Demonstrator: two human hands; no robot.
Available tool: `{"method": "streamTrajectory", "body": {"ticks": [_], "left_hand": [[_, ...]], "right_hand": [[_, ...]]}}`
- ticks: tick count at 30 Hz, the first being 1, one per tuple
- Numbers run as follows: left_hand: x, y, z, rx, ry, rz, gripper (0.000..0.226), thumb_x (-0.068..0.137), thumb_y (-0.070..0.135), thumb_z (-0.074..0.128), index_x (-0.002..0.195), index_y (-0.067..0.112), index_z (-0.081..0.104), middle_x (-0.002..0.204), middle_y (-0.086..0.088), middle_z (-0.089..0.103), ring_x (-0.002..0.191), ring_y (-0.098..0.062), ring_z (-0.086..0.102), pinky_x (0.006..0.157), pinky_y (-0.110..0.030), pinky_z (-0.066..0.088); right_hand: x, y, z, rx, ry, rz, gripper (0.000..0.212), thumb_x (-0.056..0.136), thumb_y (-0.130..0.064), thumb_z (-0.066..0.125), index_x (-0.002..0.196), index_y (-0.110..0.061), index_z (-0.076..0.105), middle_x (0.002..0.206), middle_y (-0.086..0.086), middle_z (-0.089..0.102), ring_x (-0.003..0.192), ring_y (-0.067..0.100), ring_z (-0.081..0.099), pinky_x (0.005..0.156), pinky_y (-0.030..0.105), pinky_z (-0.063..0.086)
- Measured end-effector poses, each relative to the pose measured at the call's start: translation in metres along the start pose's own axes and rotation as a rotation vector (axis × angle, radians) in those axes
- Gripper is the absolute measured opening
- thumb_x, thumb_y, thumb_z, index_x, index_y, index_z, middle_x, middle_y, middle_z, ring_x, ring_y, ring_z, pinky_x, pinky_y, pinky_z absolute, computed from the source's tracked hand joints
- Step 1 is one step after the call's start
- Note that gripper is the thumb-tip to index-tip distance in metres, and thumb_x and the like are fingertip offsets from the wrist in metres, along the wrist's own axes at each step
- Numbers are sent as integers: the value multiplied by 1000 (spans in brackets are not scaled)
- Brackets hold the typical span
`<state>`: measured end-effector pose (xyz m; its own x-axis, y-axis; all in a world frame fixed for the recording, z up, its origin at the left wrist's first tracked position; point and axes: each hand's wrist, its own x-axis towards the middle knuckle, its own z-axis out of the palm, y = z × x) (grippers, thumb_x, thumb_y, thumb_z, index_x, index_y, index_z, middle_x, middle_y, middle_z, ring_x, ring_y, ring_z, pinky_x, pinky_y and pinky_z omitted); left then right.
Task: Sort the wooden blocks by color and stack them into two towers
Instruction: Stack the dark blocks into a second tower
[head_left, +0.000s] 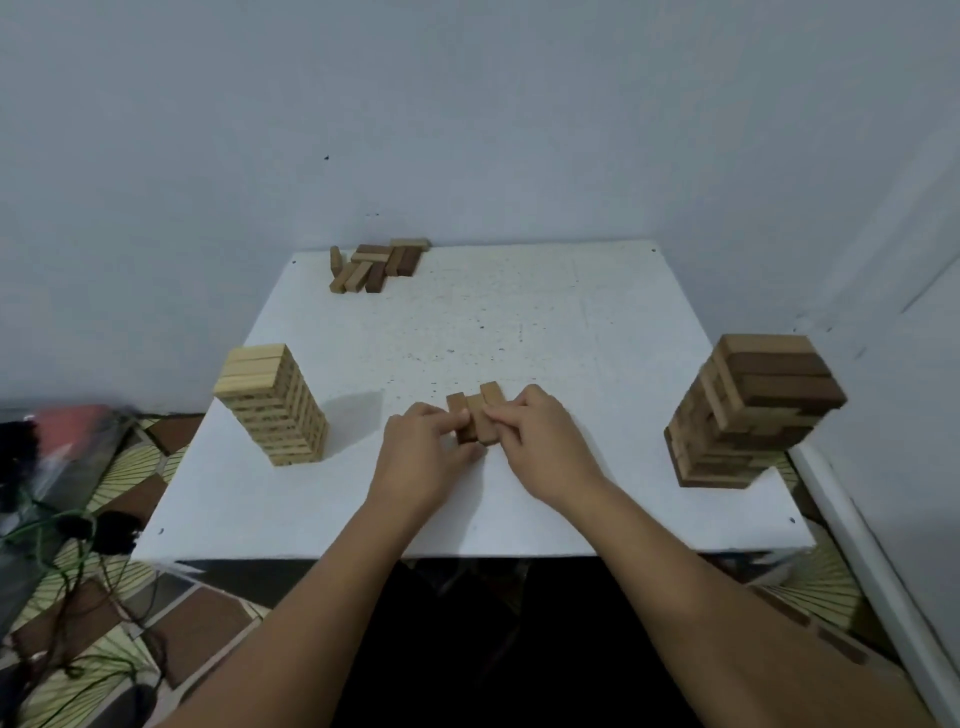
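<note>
Both forearms reach in from the bottom edge, and the hands meet at the middle of the white table (519, 322). The left hand (423, 457) has its fingers curled onto the left side of a small cluster of brown blocks (475, 415), thumb tucked underneath; the right hand (545, 447) pinches the same cluster from the right. It looks like three blocks lying side by side, though the near ends are hidden behind the fingers, so I cannot tell the exact count.

At nine o'clock from the hands stands the light tower (275, 402), pale wood, neatly squared. Faint dark marks run along its block sides, possibly print, but too blurred to read. At three o'clock sits the dark tower (748, 410), brown layers, its upper rows twisted out of line with the base, and smeared by lens blur.

At eleven o'clock, by the far edge against the wall, lies a loose pile of mixed blocks (376, 265), light and dark overlapping so some are partly covered.

Off the table at eight o'clock, a tangle of cables (67, 545) on patterned floor, indistinct.
</note>
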<state>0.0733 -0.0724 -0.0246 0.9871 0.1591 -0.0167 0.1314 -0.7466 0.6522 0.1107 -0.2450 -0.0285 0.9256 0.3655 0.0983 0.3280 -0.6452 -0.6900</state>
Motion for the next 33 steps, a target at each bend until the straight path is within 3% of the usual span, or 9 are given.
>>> {"method": "streamTrajectory", "body": {"ticks": [5, 9, 12, 15, 19, 24, 28, 33], "left_hand": [[-29, -3, 3, -69, 47, 53, 37, 89, 35, 81, 124, 25, 76, 116, 10, 62, 107, -7, 56, 91, -18, 37], [-36, -4, 8, -201, 89, 9, 34, 89, 30, 81, 122, 27, 77, 116, 18, 62, 104, 6, 56, 86, -4, 36], [-37, -7, 8, -244, 85, 20, 33, 88, 28, 82, 120, 30, 77, 115, 20, 63, 101, 14, 54, 86, -4, 37], [-36, -9, 4, -255, 60, 7, 40, 86, 27, 84, 122, 37, 72, 115, 19, 63, 96, 12, 54, 86, -14, 42], [-27, -6, -11, -246, -43, -23, 74, 78, 32, 90, 142, 41, 54, 119, 18, 64, 95, -4, 59, 83, -19, 44], [5, -3, -32, -1, -249, -4, 100, 66, 45, 96, 152, 33, 48, 119, 11, 55, 94, -6, 55, 81, -26, 42], [22, 0, -37, 81, -334, 37, 92, 62, 51, 97, 144, 34, 59, 114, 8, 54, 92, -7, 54, 81, -27, 42], [20, -2, -32, 2, -294, 39, 81, 62, 47, 98, 135, 36, 65, 113, 6, 54, 91, -7, 54, 81, -25, 41]], "right_hand": [[-25, 3, -10, 106, 28, 31, 27, 100, -23, 65, 125, -29, 73, 102, -3, 61, 96, 14, 64, 91, 29, 51], [-27, 12, -11, 123, 24, 41, 46, 96, -25, 70, 141, -32, 60, 117, -7, 64, 110, 11, 57, 102, 33, 47], [-32, 18, -10, 75, -3, 39, 58, 95, -29, 71, 148, -35, 49, 125, -9, 57, 114, 10, 52, 105, 33, 42], [-32, 22, -8, 23, -8, 18, 59, 96, -33, 69, 149, -37, 45, 128, -10, 57, 116, 13, 51, 106, 36, 40], [-25, 21, -16, 64, -66, 68, 71, 94, -34, 72, 156, -32, 37, 129, -10, 54, 114, 8, 49, 107, 35, 41], [-4, 15, -38, -39, -214, 115, 91, 82, -46, 79, 158, -40, 28, 135, -9, 43, 128, 16, 41, 113, 41, 35], [10, 13, -50, -120, -363, 152, 92, 75, -56, 78, 155, -46, 33, 138, -12, 39, 133, 18, 34, 111, 40, 33], [5, 11, -44, -92, -291, 135, 71, 76, -50, 79, 140, -50, 48, 129, -16, 41, 123, 11, 35, 104, 31, 24]]}}
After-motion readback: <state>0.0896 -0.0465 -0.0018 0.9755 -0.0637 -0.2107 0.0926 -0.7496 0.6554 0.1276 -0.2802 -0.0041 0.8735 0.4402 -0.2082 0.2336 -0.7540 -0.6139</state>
